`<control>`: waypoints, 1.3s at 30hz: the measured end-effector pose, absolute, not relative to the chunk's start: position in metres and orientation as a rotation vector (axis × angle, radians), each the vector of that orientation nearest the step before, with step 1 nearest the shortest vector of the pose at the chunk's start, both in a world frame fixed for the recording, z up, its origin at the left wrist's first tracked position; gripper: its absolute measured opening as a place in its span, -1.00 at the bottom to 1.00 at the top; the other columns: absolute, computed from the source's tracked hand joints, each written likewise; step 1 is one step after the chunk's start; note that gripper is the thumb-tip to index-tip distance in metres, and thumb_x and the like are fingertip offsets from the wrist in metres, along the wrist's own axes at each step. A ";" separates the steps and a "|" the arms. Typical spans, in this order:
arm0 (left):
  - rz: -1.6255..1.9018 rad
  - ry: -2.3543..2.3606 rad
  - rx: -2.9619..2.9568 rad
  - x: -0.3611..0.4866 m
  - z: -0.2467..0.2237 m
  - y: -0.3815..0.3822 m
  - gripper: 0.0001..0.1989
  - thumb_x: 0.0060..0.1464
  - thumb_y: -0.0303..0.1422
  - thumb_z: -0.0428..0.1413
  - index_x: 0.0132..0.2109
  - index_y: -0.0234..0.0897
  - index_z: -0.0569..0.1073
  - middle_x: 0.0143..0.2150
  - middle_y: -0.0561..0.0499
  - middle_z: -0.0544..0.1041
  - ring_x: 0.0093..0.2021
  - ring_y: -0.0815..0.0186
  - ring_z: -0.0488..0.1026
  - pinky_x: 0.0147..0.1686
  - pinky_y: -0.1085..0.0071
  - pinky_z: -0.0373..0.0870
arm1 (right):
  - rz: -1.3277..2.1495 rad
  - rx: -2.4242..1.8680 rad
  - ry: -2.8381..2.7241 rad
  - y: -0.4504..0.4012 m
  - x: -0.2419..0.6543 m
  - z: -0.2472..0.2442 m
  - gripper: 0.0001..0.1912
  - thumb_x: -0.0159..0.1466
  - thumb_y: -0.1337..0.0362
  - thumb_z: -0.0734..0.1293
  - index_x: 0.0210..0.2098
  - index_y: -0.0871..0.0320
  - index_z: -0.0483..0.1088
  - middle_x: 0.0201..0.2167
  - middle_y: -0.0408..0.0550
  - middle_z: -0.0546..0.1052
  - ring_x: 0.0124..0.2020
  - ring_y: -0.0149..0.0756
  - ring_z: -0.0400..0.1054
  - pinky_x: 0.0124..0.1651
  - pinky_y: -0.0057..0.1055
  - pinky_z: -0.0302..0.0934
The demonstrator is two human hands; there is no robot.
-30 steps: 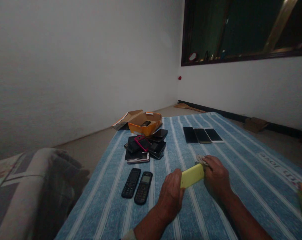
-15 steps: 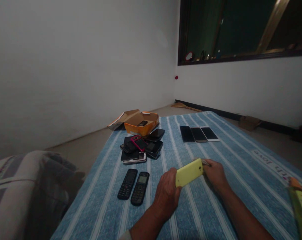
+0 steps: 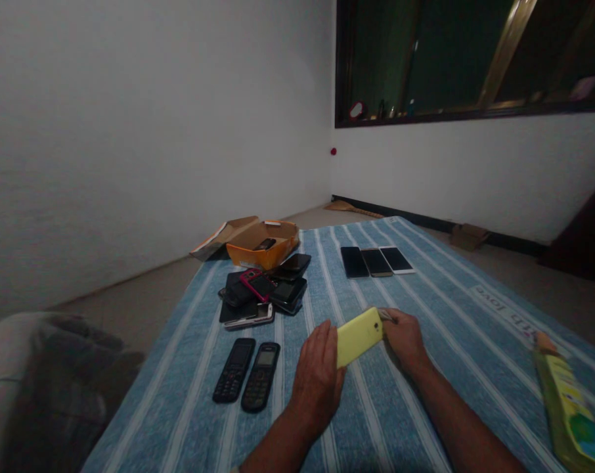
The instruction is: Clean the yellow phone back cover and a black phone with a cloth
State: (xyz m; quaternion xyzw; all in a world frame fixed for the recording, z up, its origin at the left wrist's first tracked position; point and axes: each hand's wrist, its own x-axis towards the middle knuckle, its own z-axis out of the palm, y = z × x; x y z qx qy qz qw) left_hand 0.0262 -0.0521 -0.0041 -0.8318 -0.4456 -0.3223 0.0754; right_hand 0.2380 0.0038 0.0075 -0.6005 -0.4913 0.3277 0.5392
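A yellow-green phone (image 3: 359,337) is held tilted above the striped blue cloth, its back with the camera hole facing me. My left hand (image 3: 318,371) grips its left end. At its right end, my right hand (image 3: 404,339) is closed around a thin greyish item that I cannot make out clearly. Two black keypad phones, one (image 3: 234,370) beside the other (image 3: 261,376), lie left of my left hand. Farther off, a black phone (image 3: 354,262), a gold-edged phone (image 3: 377,262) and a white phone (image 3: 396,260) lie in a row.
Several phones lie in a pile (image 3: 265,292) in front of an open orange box (image 3: 258,256) with a small phone inside. A yellow-green package (image 3: 568,410) rests at the right. Grey fabric (image 3: 41,387) is at the left.
The view has turned slightly right, so things appear farther left. Both hands still hold the yellow-green phone, and the fingers of my left hand lie straighter along its end.
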 end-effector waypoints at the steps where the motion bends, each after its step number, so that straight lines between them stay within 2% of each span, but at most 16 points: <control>1: -0.969 -1.348 -2.489 0.026 -0.003 -0.051 -0.25 0.07 -0.54 0.02 0.37 -0.37 -0.06 0.30 -0.36 0.23 0.30 -0.07 0.18 0.18 -0.08 0.28 | 0.761 -1.421 -1.188 0.004 0.237 0.006 -0.55 -0.07 0.27 0.19 -0.29 0.19 0.61 -0.32 -0.01 0.63 -0.28 -0.11 0.50 -0.20 -0.29 0.33; 8: -0.914 -1.467 -2.521 0.021 0.003 -0.045 -0.27 -0.01 -0.41 0.15 0.29 -0.34 0.06 0.15 -0.29 0.37 0.11 -0.06 0.34 0.05 -0.04 0.40 | 0.572 -1.451 -1.347 0.003 0.233 0.009 -0.54 -0.05 0.31 0.13 -0.32 0.15 0.62 -0.35 -0.01 0.61 -0.30 -0.16 0.48 -0.19 -0.31 0.30; 12: -0.885 -1.464 -2.517 0.021 0.000 -0.043 -0.28 -0.01 -0.40 0.16 0.26 -0.33 0.06 0.13 -0.29 0.37 0.09 -0.05 0.36 0.04 -0.03 0.40 | 0.478 -1.474 -1.422 0.002 0.235 0.010 -0.52 -0.04 0.35 0.10 -0.33 0.15 0.61 -0.38 -0.02 0.60 -0.33 -0.22 0.47 -0.23 -0.37 0.30; 15: -0.897 -1.480 -2.528 0.021 -0.001 -0.042 -0.30 -0.01 -0.40 0.16 0.25 -0.29 0.07 0.11 -0.26 0.38 0.07 -0.04 0.38 0.02 -0.03 0.39 | 0.383 -1.497 -1.463 0.003 0.238 0.007 -0.52 -0.01 0.38 0.10 -0.30 0.17 0.61 -0.36 -0.01 0.60 -0.30 -0.24 0.47 -0.19 -0.38 0.30; 20: -0.910 -1.541 -2.600 0.021 0.007 -0.040 -0.42 -0.01 -0.39 0.16 0.15 -0.28 0.17 0.02 -0.21 0.43 0.02 -0.02 0.41 0.01 -0.03 0.37 | 0.139 -1.464 -1.505 0.004 0.239 0.003 -0.54 0.03 0.48 0.10 -0.26 0.17 0.57 -0.28 0.01 0.57 -0.23 -0.25 0.44 -0.09 -0.36 0.29; 25: -0.947 -1.606 -2.617 0.021 0.014 -0.040 -0.51 -0.04 -0.36 0.18 0.05 -0.26 0.25 -0.06 -0.15 0.46 -0.03 0.01 0.42 0.00 -0.01 0.37 | -0.040 -1.355 -1.702 -0.001 0.228 0.000 -0.55 0.11 0.56 0.11 -0.19 0.17 0.52 -0.26 0.03 0.53 -0.19 -0.23 0.37 -0.10 -0.35 0.28; 31: -0.941 -1.620 -2.569 0.019 -0.001 -0.036 -0.48 -0.05 -0.30 0.19 0.06 -0.29 0.26 0.07 -0.24 0.42 0.07 -0.05 0.39 0.06 -0.06 0.35 | -0.127 -1.253 -2.032 -0.020 0.201 0.003 -0.71 0.26 0.52 0.18 -0.18 0.18 0.48 -0.23 0.06 0.49 -0.17 -0.18 0.30 -0.15 -0.36 0.24; 35: -0.925 -1.631 -2.543 0.017 -0.010 -0.033 -0.41 -0.09 -0.26 0.23 0.08 -0.38 0.29 0.15 -0.36 0.38 0.15 -0.11 0.35 0.11 -0.08 0.32 | -0.123 -1.268 -2.103 -0.020 0.199 0.004 -0.76 0.26 0.51 0.21 -0.20 0.18 0.46 -0.25 0.04 0.48 -0.17 -0.18 0.28 -0.14 -0.37 0.22; 39: -0.909 -1.687 -2.545 0.017 -0.006 -0.033 -0.46 -0.12 -0.25 0.25 0.02 -0.34 0.34 0.18 -0.36 0.37 0.18 -0.13 0.34 0.10 -0.11 0.32 | -0.135 -1.435 -2.010 -0.011 0.211 0.003 -0.73 0.24 0.55 0.21 -0.22 0.17 0.46 -0.24 0.04 0.48 -0.16 -0.19 0.27 -0.15 -0.38 0.20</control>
